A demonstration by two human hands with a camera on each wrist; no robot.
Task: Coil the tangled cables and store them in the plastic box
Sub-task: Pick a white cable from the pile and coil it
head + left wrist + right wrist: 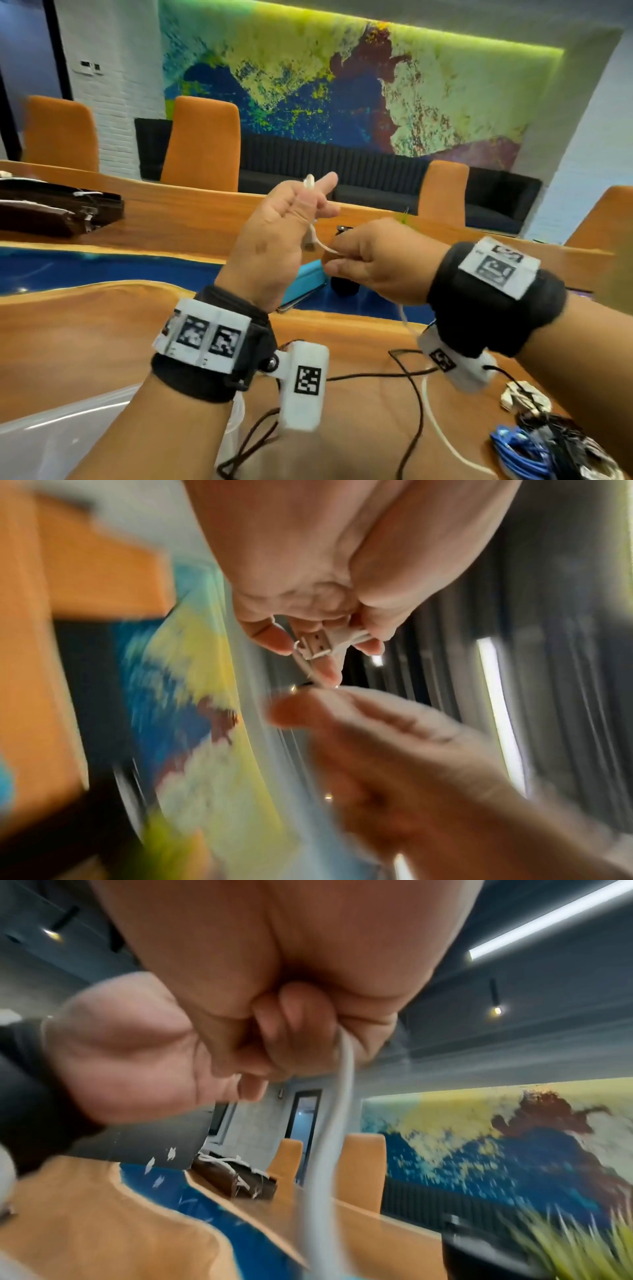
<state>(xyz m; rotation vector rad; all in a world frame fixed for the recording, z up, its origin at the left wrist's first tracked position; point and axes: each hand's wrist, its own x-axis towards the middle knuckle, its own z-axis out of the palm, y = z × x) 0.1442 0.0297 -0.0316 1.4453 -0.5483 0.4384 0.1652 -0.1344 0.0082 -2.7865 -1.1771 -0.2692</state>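
Note:
Both hands are raised above the table. My left hand (291,219) pinches the plug end of a white cable (320,245); its USB plug (315,642) shows between the fingertips in the left wrist view. My right hand (370,260) grips the same white cable (342,1074) just to the right, fingers curled round it. The cable hangs down from the right fist and trails over the table (442,431). A clear plastic box (61,431) sits at the lower left, under my left forearm. A heap of blue, black and white tangled cables (548,445) lies at the lower right.
A thin black cable (407,377) loops over the wooden table (85,329) below my wrists. A turquoise phone (305,281) and a small black object (344,286) lie on the blue strip. A brown bag (51,212) is far left. Orange chairs (202,144) line the far side.

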